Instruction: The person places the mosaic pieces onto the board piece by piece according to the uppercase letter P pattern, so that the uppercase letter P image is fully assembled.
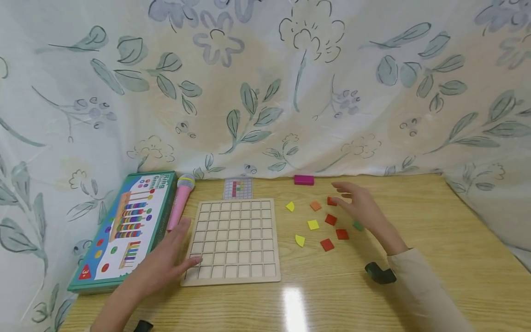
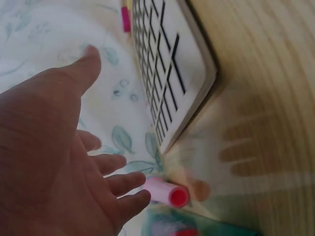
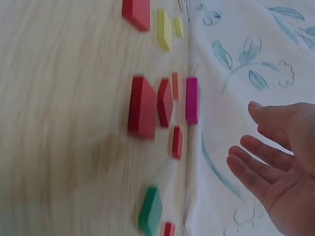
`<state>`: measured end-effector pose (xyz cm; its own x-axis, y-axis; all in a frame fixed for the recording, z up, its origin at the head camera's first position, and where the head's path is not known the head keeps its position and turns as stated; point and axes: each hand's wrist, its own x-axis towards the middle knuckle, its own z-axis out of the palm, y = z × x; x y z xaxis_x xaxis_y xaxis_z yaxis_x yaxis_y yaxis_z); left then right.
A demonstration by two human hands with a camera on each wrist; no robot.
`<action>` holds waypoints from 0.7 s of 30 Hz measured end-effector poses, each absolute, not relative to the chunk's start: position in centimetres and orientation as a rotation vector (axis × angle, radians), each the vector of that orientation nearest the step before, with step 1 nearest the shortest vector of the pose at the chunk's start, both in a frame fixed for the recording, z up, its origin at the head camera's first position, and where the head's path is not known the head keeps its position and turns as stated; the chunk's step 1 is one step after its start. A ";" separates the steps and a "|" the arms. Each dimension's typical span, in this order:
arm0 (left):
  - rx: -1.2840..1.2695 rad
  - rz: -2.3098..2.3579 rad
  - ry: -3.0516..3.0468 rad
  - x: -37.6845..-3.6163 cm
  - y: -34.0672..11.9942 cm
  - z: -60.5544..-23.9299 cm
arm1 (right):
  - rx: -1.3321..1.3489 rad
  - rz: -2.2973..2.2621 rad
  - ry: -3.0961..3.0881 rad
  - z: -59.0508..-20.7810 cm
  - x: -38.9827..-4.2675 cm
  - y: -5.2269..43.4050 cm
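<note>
A wooden grid board (image 1: 232,240) lies flat on the table with bare squares. My left hand (image 1: 166,258) hovers by its left edge, thumb over the lower left corner and fingers spread; in the left wrist view the hand (image 2: 74,147) grips nothing. To the right of the board are several red squares (image 1: 327,245), a yellow square (image 1: 313,225), two yellow quarter-round pieces (image 1: 300,240), an orange piece (image 1: 315,205) and a green piece (image 3: 150,211). Above the far right pieces hangs my right hand (image 1: 362,207), fingers loosely bent and holding nothing, its thumb overlapping a red square.
A green-edged game box (image 1: 120,230) and a pink toy microphone (image 1: 180,203) lie left of the board. Behind it is a small pattern card (image 1: 238,188), with a magenta block (image 1: 304,180) farther right. A floral cloth (image 1: 265,92) rises along the table's back.
</note>
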<state>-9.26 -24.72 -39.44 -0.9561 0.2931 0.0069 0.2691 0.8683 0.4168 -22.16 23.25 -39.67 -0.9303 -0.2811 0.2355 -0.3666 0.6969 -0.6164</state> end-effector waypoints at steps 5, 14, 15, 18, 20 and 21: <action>0.497 0.588 2.973 -9.2 -24.4 -40.5 | 0.537 1.055 -2.802 -40.2 -22.8 20.8; 0.505 0.597 2.906 -8.7 -24.4 -41.4 | 0.557 1.102 -2.879 -41.2 -23.7 15.8; 0.515 0.596 2.899 -8.8 -24.4 -41.4 | 0.551 1.097 -2.889 -41.3 -23.8 15.3; 0.546 0.589 2.890 -8.8 -24.5 -41.6 | 0.569 1.053 -2.917 -41.7 -24.3 14.2; 0.553 0.584 2.892 -8.8 -24.6 -41.6 | 0.562 1.020 -2.942 -41.9 -24.6 13.5; 0.556 0.579 2.893 -8.8 -24.6 -41.6 | 0.562 1.001 -2.952 -42.0 -24.7 13.2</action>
